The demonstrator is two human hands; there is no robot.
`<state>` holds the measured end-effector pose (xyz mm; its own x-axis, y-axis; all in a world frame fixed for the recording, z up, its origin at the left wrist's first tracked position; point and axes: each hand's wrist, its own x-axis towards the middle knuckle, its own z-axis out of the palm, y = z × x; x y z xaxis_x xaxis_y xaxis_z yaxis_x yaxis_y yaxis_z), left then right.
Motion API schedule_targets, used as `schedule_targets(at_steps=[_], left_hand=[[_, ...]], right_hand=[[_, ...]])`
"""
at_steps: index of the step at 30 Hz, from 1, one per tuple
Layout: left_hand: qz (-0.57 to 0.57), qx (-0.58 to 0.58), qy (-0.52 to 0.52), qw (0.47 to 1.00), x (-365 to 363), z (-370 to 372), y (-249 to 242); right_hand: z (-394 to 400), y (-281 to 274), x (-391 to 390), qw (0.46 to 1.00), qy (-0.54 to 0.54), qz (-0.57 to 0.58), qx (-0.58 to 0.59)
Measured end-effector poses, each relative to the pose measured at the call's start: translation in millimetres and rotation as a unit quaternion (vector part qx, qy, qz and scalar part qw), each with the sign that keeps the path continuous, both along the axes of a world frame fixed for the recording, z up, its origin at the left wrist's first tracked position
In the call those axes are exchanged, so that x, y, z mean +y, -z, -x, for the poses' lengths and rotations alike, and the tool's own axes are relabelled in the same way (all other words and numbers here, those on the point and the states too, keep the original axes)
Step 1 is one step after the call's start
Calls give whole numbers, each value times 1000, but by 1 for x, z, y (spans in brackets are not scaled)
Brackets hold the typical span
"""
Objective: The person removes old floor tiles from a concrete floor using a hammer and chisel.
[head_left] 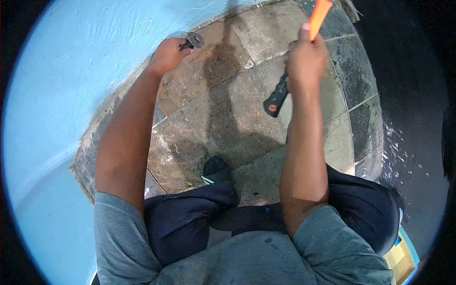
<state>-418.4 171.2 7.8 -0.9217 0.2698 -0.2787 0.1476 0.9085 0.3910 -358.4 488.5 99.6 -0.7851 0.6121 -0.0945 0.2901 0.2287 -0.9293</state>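
My left hand (168, 57) is closed around a chisel (194, 41) with a round grey top, close to the foot of the blue wall. The chisel's lower end is hidden by my hand and the angle. My right hand (308, 61) grips a hammer (320, 18) by its handle, raised over the floor. That handle is orange above my fist, with a black rubber grip sticking out below it. The hammer's head lies beyond the top edge of the view. Beneath both hands are worn stone floor tiles (256, 102), dusty and stained.
A light blue wall (85, 61) curves along the left, with a rough broken edge at its base. Dark tiles (354, 66) border the floor on the right, beside a black surface (413, 118) with white specks. My shoe (216, 166) rests on the tiles. A yellowish box (403, 256) stands at lower right.
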Motion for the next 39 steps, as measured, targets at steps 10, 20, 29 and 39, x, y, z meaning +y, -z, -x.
schedule_targets(at_steps=[10, 20, 29, 39], left_hand=[[3, -8, 2, 1000, -6, -3, 13], [-46, 7, -8, 999, -7, 1, 15], [19, -41, 41, 998, -24, -13, 27], [64, 30, -27, 997, -40, -27, 20]], right_hand=[[-49, 45, -59, 947, -241, 2, -212], [6, -31, 2, 984, 30, 109, 139], [-70, 85, -66, 916, -299, -2, -268], [-65, 136, -43, 893, -258, 229, -289]])
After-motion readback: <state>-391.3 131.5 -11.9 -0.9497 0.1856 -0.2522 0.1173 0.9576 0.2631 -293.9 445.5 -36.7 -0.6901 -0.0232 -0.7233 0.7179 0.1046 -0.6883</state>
